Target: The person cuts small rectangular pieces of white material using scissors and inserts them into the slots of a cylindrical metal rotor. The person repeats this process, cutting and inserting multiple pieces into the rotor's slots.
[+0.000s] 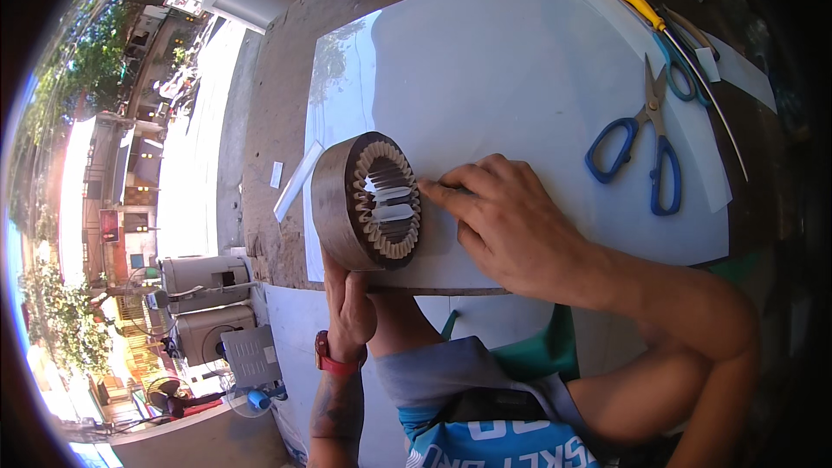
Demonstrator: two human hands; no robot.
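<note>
A motor stator core (342, 199), a thick dark metal ring, stands on its edge at the near left of the white sheet (485, 78). Pale folded slot liners (400, 247) line its inner slots, and a few white strips (392, 203) show inside the bore. From below, my left hand (348, 308) grips the ring, its fingers mostly hidden behind the metal. The fingertips of my right hand (511, 225) are pinched at the ring's right rim, by the liner ends. Whatever small thing they hold cannot be made out.
Blue-handled scissors (648, 134) lie open on the right, near a yellow-handled screwdriver (637, 2) and teal-handled scissors (680, 69). A narrow white strip (297, 182) and a small white piece (276, 174) lie left of the ring. The table edge is close to me.
</note>
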